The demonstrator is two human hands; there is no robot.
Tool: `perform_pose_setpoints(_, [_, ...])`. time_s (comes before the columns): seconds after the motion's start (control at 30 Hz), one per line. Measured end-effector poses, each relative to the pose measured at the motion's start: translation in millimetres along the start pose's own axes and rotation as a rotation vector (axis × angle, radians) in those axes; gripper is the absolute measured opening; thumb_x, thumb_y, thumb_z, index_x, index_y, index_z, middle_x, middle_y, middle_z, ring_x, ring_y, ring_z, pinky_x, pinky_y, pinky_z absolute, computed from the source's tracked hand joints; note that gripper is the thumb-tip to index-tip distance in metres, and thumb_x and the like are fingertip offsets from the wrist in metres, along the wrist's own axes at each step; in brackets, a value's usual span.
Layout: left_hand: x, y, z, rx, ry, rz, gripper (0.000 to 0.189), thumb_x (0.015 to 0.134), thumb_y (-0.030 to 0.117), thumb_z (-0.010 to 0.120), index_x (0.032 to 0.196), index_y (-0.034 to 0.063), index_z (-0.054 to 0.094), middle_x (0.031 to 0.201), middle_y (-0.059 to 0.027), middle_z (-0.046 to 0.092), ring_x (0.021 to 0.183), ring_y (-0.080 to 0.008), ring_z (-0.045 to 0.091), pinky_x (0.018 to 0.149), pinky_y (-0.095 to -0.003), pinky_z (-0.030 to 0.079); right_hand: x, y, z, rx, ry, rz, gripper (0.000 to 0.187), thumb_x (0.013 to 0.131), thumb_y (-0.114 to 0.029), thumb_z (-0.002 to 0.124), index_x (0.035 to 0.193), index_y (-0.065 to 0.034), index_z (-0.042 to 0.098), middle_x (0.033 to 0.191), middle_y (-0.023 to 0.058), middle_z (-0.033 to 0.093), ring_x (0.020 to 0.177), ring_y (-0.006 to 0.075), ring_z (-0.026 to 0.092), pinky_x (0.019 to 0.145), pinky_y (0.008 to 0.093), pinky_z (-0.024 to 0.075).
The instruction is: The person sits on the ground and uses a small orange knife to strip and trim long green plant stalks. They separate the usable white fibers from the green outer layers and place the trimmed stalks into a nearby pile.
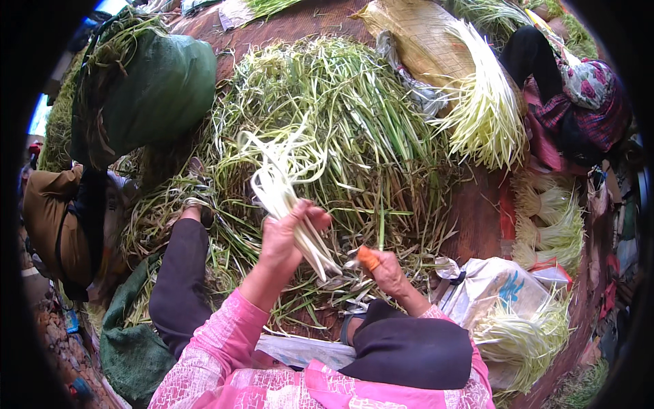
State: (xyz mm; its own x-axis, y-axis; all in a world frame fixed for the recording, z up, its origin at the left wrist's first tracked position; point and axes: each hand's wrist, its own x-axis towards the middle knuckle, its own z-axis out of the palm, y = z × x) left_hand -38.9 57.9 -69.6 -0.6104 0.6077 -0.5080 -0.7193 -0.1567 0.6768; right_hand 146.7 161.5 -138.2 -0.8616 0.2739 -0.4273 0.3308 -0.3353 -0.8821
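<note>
My left hand point(286, 232) grips a bunch of pale yellow-white leafy stalks point(276, 189), like blanched chives. Their looped tops point away from me, and the white lower ends point(319, 260) slant down toward my right hand. Just right of those ends, my right hand point(391, 276) is curled around a small orange object point(368, 258). Blur hides whether this is a handle or a finger cover; a shiny bit shows at its left. A green leaf stands up behind that hand. Before me rises a big heap of green and pale stalks point(327, 102).
A full green sack point(163, 97) stands at the upper left. Sorted pale stalks point(485, 112) lie on a yellow sack point(419, 41); more bundles point(549, 220) line the right. Near my right knee is a white sack point(490, 286) with stalks point(521, 337). People sit at both sides.
</note>
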Motion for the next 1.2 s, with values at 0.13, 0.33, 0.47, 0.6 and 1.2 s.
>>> perform_pose_setpoints(0.13, [3.6, 18.0, -17.8, -0.03, -0.036, -0.044, 0.016, 0.087, 0.014, 0.056, 0.09, -0.0008, 0.052, 0.075, -0.0092, 0.061, 0.064, -0.0193, 0.063, 0.062, -0.0365, 0.057, -21.9, 41.8, -25.0, -0.816, -0.079, 0.021, 0.029, 0.087, -0.034, 0.054, 0.092, -0.0068, 0.064, 0.082, 0.0077, 0.06, 0.079, 0.0212, 0.058, 0.071, 0.0366, 0.0457])
perform_pose_setpoints(0.33, [-61.2, 27.9, -43.1, 0.148, -0.074, -0.353, 0.018, 0.085, 0.012, 0.058, 0.093, -0.0027, 0.051, 0.072, -0.0112, 0.06, 0.057, -0.0183, 0.062, 0.048, -0.0317, 0.054, -34.0, 9.8, -52.8, -0.284, 0.275, -0.005, 0.029, 0.086, -0.026, 0.06, 0.102, -0.0022, 0.061, 0.089, 0.0047, 0.063, 0.084, 0.0128, 0.057, 0.075, 0.0249, 0.0459])
perform_pose_setpoints(0.47, [-111.6, 30.9, -81.9, 0.185, -0.003, -0.505, 0.021, 0.085, 0.012, 0.058, 0.097, -0.0032, 0.051, 0.068, -0.0101, 0.06, 0.049, -0.0165, 0.06, 0.041, -0.0291, 0.052, -51.9, -40.7, -60.2, -0.344, 0.43, -0.043, 0.022, 0.086, -0.021, 0.059, 0.099, -0.0037, 0.063, 0.082, 0.0014, 0.063, 0.075, 0.0085, 0.056, 0.068, 0.0224, 0.0464])
perform_pose_setpoints(0.6, [-147.5, 43.8, -114.0, 0.187, 0.038, -0.541, 0.022, 0.083, 0.015, 0.062, 0.096, -0.0015, 0.055, 0.065, -0.0065, 0.059, 0.047, -0.0151, 0.058, 0.04, -0.0272, 0.048, -75.3, -91.2, -70.7, -0.315, 0.461, -0.221, 0.019, 0.086, -0.017, 0.059, 0.096, -0.0012, 0.063, 0.081, -0.0001, 0.061, 0.074, 0.0062, 0.054, 0.067, 0.0206, 0.045])
perform_pose_setpoints(1.2, [-244.7, 38.1, -143.0, -0.124, -0.149, -0.378, 0.016, 0.084, 0.01, 0.057, 0.094, -0.002, 0.052, 0.075, -0.0136, 0.06, 0.06, -0.024, 0.063, 0.056, -0.04, 0.056, -135.0, -129.6, 185.6, -0.654, -0.007, -0.264, 0.024, 0.086, -0.023, 0.059, 0.095, -0.0013, 0.063, 0.084, 0.008, 0.063, 0.079, 0.0138, 0.059, 0.07, 0.027, 0.0478])
